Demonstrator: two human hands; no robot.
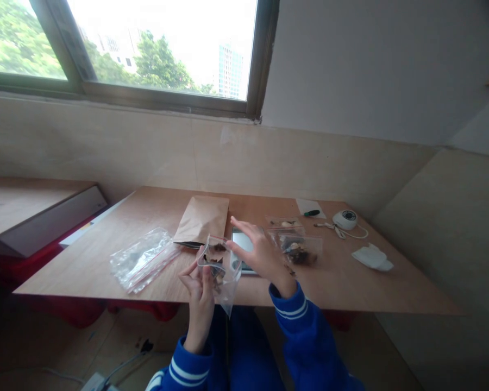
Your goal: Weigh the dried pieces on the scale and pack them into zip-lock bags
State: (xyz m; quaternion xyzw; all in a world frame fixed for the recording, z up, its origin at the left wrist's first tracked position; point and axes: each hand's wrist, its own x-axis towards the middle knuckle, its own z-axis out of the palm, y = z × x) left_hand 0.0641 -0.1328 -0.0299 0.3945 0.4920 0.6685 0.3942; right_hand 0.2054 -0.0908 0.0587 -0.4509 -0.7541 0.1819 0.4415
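Observation:
My left hand point(201, 288) grips a clear zip-lock bag point(227, 282) at the table's front edge. The bag's mouth gapes, and brown dried pieces show inside it. My right hand point(257, 248) is raised just right of the bag's mouth, fingers stretched out and apart; whether its thumb touches the bag I cannot tell. Partly hidden beneath that hand lies a flat device with a pale top point(241, 239). Behind the bag rests a brown paper pouch point(204, 217), its dark opening facing me. Flat clear zip-lock bags point(146, 260) lie to the left.
Right of my hand are filled zip-lock bags, a dark one point(299, 251) and a paler one point(285, 224). Farther right sit a green-handled tool point(312, 213) on white paper, a white dome camera point(344, 219) with its cable, and a crumpled white tissue point(372, 257).

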